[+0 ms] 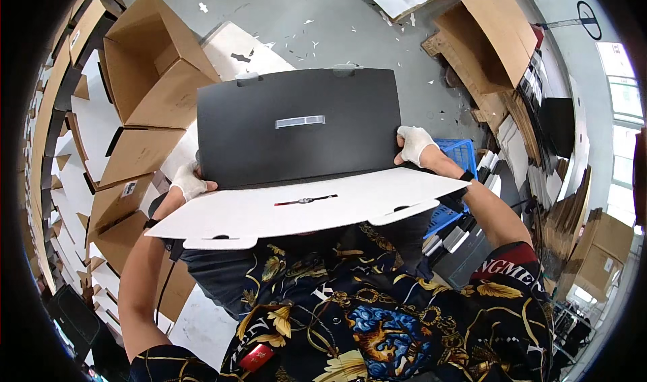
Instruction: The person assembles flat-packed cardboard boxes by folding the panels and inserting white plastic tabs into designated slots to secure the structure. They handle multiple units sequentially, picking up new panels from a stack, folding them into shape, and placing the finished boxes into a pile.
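Observation:
In front of my body I hold a flat cardboard carton (pixel 350 102), its upper panel black. A translucent plastic carry handle (pixel 300 122) is set in the middle of that panel. Along the near side spreads a white flap (pixel 317 211) with two tabs and a slot, in which a dark, red-ended strip shows. My left hand (pixel 189 180), in a white glove with bare fingertips, grips the carton's left edge near the fold. My right hand (pixel 413 145), gloved likewise, grips the right edge a little higher. Some fingers of both hands are hidden behind the cardboard.
Open brown boxes (pixel 151 65) stand at the left beside rows of white panels. A blue plastic crate (pixel 455 156) sits close behind my right hand. Another open brown box (pixel 488 35) is at the far right, near stacked cardboard (pixel 573 213). Paper scraps litter the grey floor (pixel 323 18).

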